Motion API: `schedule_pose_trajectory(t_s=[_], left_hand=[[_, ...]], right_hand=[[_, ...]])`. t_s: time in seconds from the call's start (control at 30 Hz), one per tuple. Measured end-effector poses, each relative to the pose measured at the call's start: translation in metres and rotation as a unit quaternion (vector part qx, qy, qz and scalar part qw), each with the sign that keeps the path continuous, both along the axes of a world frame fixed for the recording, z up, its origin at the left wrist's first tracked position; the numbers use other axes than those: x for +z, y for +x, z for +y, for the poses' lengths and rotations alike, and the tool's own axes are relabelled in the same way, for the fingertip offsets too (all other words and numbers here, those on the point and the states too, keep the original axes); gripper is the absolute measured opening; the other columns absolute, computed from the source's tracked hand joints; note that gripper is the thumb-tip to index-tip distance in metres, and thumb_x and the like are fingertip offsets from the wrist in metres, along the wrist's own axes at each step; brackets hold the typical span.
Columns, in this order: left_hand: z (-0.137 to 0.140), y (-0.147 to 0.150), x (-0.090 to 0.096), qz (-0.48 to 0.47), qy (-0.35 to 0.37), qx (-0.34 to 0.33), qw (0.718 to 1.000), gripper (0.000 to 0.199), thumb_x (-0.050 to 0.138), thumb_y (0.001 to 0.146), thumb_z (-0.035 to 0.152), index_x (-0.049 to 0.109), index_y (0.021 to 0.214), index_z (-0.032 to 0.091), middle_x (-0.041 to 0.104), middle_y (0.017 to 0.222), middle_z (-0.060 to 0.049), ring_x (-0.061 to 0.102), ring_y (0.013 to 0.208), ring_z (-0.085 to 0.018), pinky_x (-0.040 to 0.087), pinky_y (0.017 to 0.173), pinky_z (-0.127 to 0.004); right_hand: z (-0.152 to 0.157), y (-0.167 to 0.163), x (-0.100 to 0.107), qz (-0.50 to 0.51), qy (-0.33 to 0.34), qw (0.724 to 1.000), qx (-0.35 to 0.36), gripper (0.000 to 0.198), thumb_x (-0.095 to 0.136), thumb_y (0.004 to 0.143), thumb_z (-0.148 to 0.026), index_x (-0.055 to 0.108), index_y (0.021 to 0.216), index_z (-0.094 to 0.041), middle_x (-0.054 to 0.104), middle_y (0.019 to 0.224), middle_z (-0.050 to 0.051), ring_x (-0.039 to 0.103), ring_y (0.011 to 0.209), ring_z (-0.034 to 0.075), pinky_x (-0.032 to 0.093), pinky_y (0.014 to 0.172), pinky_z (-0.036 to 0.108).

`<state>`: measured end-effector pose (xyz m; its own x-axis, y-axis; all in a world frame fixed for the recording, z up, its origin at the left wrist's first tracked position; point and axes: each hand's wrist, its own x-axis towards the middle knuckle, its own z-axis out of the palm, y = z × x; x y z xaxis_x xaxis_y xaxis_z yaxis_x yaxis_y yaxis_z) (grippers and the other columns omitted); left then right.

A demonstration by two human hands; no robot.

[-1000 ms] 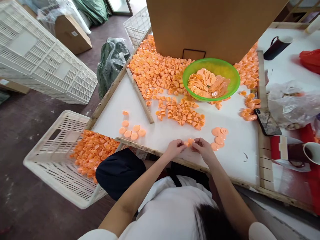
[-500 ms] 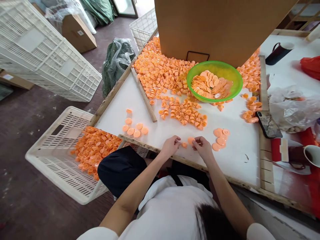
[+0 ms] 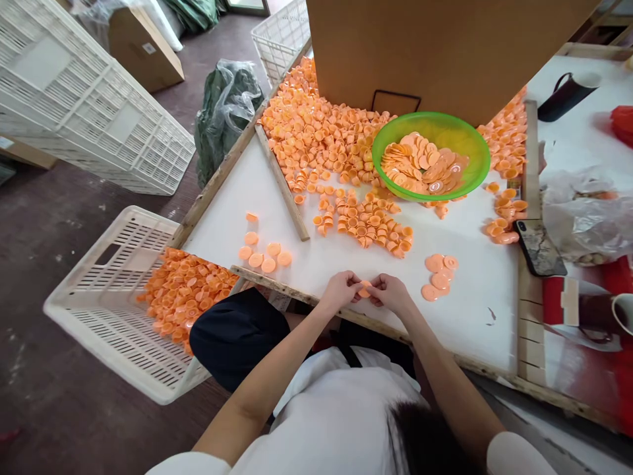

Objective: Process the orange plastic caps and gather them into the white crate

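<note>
Close together over the table's near edge, my left hand [image 3: 343, 290] and my right hand [image 3: 390, 293] pinch an orange plastic disc [image 3: 364, 289] between them. The small orange cup seen in my left fingers before is hidden now, perhaps beneath the disc. To the right lie several loose flat discs [image 3: 440, 277] on the white tabletop [image 3: 316, 257]. Several round orange pieces [image 3: 268, 264] sit to the left of my hands. Beyond my fingers is a loose group of small orange cups [image 3: 370, 221].
A green bowl [image 3: 479, 173] of flat discs stands among piled orange cups [image 3: 326, 142], before a large cardboard box [image 3: 435, 53]. A wooden strip [image 3: 283, 183] divides the table's left part. At lower left, a white crate [image 3: 113, 297] holds orange pieces. A phone [image 3: 540, 247] rests on the right wooden edge.
My right hand has moved left with the disc and met my left hand. The disc and the cup, apart before, are now brought together between my fingers. The view has shifted slightly.
</note>
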<state>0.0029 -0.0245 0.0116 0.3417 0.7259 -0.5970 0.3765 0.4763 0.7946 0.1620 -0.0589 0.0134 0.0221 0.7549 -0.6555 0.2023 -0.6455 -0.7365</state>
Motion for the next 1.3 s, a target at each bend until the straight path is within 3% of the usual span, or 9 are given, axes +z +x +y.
schedule_pose_trajectory(t_s=[0.17, 0.33, 0.47, 0.57, 0.7, 0.87, 1.03, 1.17, 1.3], left_hand=[[0.010, 0.001, -0.003, 0.030, -0.001, -0.047, 0.998, 0.014, 0.065, 0.073, 0.026, 0.056, 0.074, 0.015, 0.065, 0.065, -0.003, 0.063, 0.056, -0.013, 0.052, 0.054, -0.024], [0.006, -0.002, -0.008, 0.031, 0.035, -0.048, 0.998, 0.015, 0.062, 0.076, 0.029, 0.058, 0.077, 0.015, 0.064, 0.064, -0.002, 0.060, 0.054, -0.011, 0.049, 0.052, -0.022], [0.003, -0.001, -0.008, 0.026, 0.048, -0.048, 0.997, 0.015, 0.061, 0.076, 0.029, 0.057, 0.075, 0.015, 0.063, 0.062, -0.002, 0.060, 0.053, -0.012, 0.049, 0.051, -0.022], [0.002, -0.002, -0.006, 0.018, 0.040, -0.037, 0.998, 0.015, 0.060, 0.077, 0.030, 0.056, 0.075, 0.016, 0.063, 0.063, -0.002, 0.061, 0.054, -0.013, 0.049, 0.051, -0.023], [0.002, -0.002, -0.003, 0.007, 0.030, -0.024, 0.999, 0.016, 0.061, 0.077, 0.031, 0.056, 0.076, 0.016, 0.064, 0.066, -0.002, 0.062, 0.056, -0.013, 0.049, 0.052, -0.023], [0.003, 0.004, -0.004, 0.020, 0.032, -0.030, 0.999, 0.014, 0.061, 0.077, 0.028, 0.056, 0.075, 0.015, 0.063, 0.066, -0.002, 0.060, 0.053, -0.012, 0.048, 0.050, -0.022], [0.009, -0.019, 0.002, 0.068, 0.075, -0.051, 0.994, 0.010, 0.056, 0.079, 0.025, 0.058, 0.081, 0.016, 0.063, 0.069, -0.002, 0.059, 0.055, -0.012, 0.048, 0.055, -0.024], [0.021, -0.077, 0.020, 0.258, 0.243, -0.011, 0.935, 0.013, 0.056, 0.079, 0.022, 0.063, 0.089, 0.017, 0.063, 0.088, -0.006, 0.059, 0.069, -0.015, 0.049, 0.074, -0.030], [0.034, -0.097, 0.039, 0.342, 0.366, 0.078, 0.862, 0.025, 0.054, 0.082, 0.021, 0.060, 0.106, 0.018, 0.055, 0.106, -0.009, 0.058, 0.072, -0.016, 0.047, 0.080, -0.034]], right_hand=[[0.011, 0.006, 0.006, -0.022, -0.035, 0.998, 0.053, 0.018, 0.067, 0.070, -0.028, 0.051, 0.075, -0.020, 0.066, 0.064, 0.002, 0.062, 0.055, 0.015, 0.048, 0.052, 0.026], [0.003, 0.001, 0.010, -0.133, 0.064, 0.980, 0.131, 0.026, 0.067, 0.070, -0.037, 0.053, 0.084, -0.021, 0.065, 0.067, 0.000, 0.059, 0.062, 0.015, 0.041, 0.054, 0.024], [-0.001, -0.007, 0.009, -0.237, 0.083, 0.961, 0.116, 0.022, 0.068, 0.068, -0.035, 0.053, 0.077, -0.022, 0.063, 0.069, 0.001, 0.057, 0.062, 0.015, 0.036, 0.054, 0.025], [-0.001, -0.003, 0.008, -0.161, 0.087, 0.976, 0.114, 0.022, 0.068, 0.068, -0.037, 0.054, 0.077, -0.022, 0.064, 0.065, 0.000, 0.057, 0.059, 0.015, 0.038, 0.053, 0.025], [0.004, 0.005, 0.002, -0.031, 0.031, 0.997, 0.063, 0.020, 0.061, 0.075, -0.041, 0.055, 0.077, -0.022, 0.065, 0.061, 0.001, 0.059, 0.053, 0.014, 0.044, 0.049, 0.025], [0.013, -0.001, -0.002, -0.037, -0.014, 0.999, 0.031, 0.019, 0.066, 0.071, -0.036, 0.053, 0.069, -0.021, 0.064, 0.053, 0.002, 0.059, 0.047, 0.015, 0.044, 0.045, 0.025], [-0.002, 0.008, 0.010, -0.127, 0.089, 0.987, 0.039, 0.020, 0.062, 0.073, -0.041, 0.057, 0.074, -0.022, 0.065, 0.062, 0.000, 0.058, 0.055, 0.014, 0.044, 0.054, 0.026], [-0.031, 0.054, 0.017, -0.307, 0.162, 0.938, -0.016, 0.022, 0.059, 0.076, -0.043, 0.059, 0.084, -0.022, 0.063, 0.078, 0.002, 0.058, 0.067, 0.016, 0.042, 0.063, 0.029], [-0.052, 0.094, 0.011, -0.447, 0.133, 0.884, 0.001, 0.023, 0.059, 0.075, -0.035, 0.059, 0.094, -0.022, 0.056, 0.098, 0.007, 0.055, 0.070, 0.016, 0.038, 0.060, 0.029]])
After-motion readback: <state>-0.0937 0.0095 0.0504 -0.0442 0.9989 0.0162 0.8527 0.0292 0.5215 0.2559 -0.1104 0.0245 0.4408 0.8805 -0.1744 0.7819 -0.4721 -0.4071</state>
